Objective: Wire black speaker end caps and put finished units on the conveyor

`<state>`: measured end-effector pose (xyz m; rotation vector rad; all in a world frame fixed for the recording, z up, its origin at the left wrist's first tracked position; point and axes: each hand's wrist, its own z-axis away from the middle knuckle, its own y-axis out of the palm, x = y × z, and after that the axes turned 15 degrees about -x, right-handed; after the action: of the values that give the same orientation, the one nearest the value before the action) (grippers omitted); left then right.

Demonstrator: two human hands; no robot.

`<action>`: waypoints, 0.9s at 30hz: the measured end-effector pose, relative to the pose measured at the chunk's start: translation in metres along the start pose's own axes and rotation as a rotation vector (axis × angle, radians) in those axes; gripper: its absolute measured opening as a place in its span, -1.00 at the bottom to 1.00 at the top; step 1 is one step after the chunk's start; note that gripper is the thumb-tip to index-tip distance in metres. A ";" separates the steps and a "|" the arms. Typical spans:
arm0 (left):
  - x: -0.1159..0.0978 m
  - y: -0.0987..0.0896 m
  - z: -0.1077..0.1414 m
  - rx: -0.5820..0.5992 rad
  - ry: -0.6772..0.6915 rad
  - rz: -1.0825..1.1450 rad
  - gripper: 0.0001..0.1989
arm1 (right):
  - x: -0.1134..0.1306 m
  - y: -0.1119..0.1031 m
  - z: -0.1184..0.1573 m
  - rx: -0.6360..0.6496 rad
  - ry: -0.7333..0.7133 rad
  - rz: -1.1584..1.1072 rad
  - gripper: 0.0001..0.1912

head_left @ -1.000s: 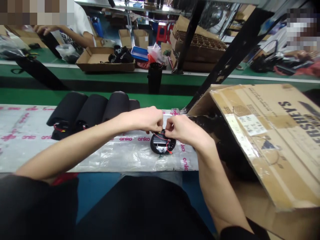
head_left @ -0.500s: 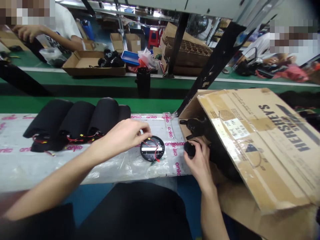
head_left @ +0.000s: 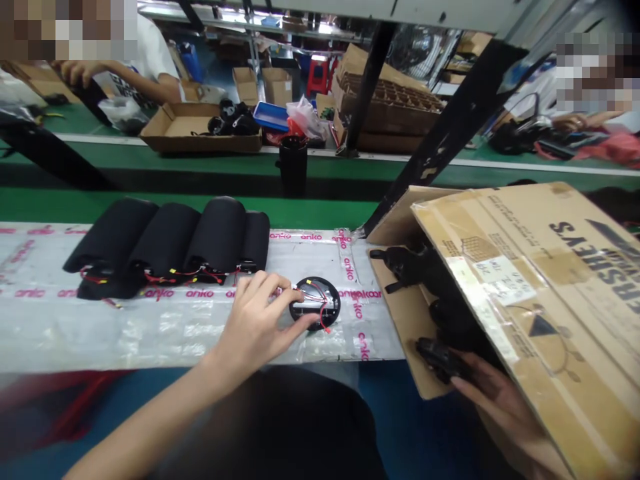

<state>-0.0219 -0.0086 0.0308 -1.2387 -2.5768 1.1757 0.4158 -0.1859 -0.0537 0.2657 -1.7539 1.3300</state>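
Note:
My left hand [head_left: 263, 317] grips the left side of a round black disc [head_left: 300, 308] on the bench, thumb and fingers closed at its rim. Thin red and black wires with a yellow and a red connector lie across the disc's silvery middle. At the mouth of a tilted cardboard box [head_left: 560, 267], my right hand [head_left: 495, 400] is closed on a black plastic part [head_left: 437, 357]; the box flap hides some of that hand. More black parts [head_left: 413, 263] lie inside. Left of the disc are several black fabric-covered cylinders [head_left: 217, 233] with wires at their near ends.
The bench [head_left: 175, 340] is covered in clear film and printed tape. Behind it runs a green conveyor [head_left: 320, 213]. A black upright cylinder [head_left: 293, 163], an open carton [head_left: 170, 127] and a slanted black post [head_left: 445, 133] stand beyond. Two other people sit across.
My right hand has moved from the bench edge, where it held a black round piece, down to the box opening. My left hand has shifted from the wires to the disc's rim.

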 end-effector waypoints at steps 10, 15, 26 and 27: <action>-0.015 0.005 0.001 0.062 0.064 0.204 -0.50 | 0.129 0.146 0.000 -0.020 0.189 -0.925 -0.41; -0.018 0.011 -0.002 -0.071 -0.029 0.033 -0.66 | 0.194 0.191 -0.001 -0.011 0.208 -1.089 -0.44; -0.023 0.030 -0.004 -0.134 -0.137 0.168 -0.93 | 0.218 0.227 -0.005 -0.074 0.509 -1.310 -0.31; -0.022 0.031 -0.006 -0.154 -0.157 0.202 -0.94 | 0.223 0.230 -0.006 -0.077 0.496 -1.310 -0.30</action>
<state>0.0150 -0.0084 0.0205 -1.5281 -2.7550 1.1689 0.1450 -0.0158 -0.0402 0.7859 -0.8348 0.2986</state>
